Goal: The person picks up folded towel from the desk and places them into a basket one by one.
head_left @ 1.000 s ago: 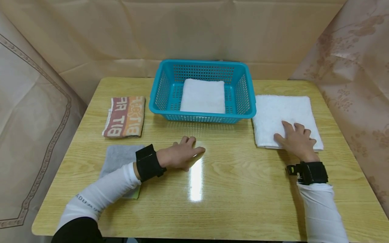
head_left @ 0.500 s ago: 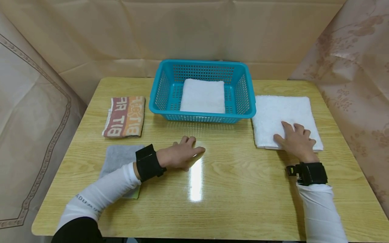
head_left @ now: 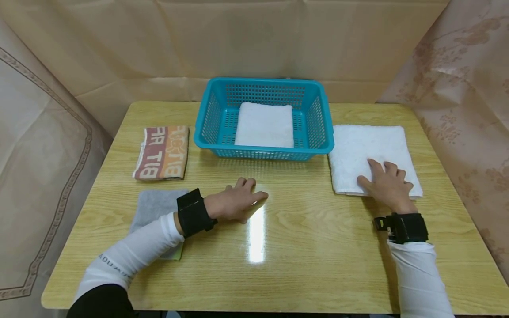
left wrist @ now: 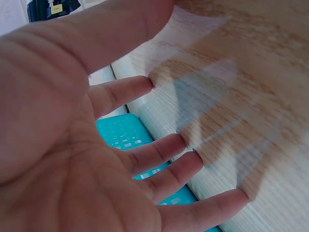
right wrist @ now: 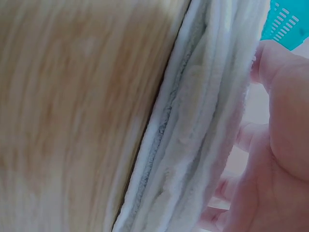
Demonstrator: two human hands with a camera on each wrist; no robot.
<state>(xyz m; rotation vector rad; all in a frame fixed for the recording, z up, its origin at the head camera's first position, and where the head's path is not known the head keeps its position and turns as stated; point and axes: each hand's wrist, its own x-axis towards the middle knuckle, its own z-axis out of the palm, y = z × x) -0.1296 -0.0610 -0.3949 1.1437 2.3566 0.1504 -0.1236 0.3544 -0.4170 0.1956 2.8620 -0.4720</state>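
My left hand [head_left: 234,202] rests at the middle of the wooden table with fingers spread. In the left wrist view the fingertips [left wrist: 190,153] touch the tabletop and the palm holds nothing. At the right, my right hand [head_left: 387,185] lies on the near part of a folded white towel [head_left: 371,148], fingertips on its top face. The right wrist view shows the towel's stacked layers [right wrist: 193,111] edge-on, with the fingers over its upper side. A blue plastic basket [head_left: 264,153] stands at the back middle, holding a smaller folded white towel [head_left: 265,126].
A brown and orange folded towel [head_left: 162,152] with lettering lies at the back left. Nearer, a grey towel [head_left: 153,210] is partly hidden under my left forearm. The wooden table [head_left: 310,265] meets draped cloth at the back and sides.
Almost nothing differs. Both hands keep their places, with the right hand on the white towel, and the head view has shifted very slightly.
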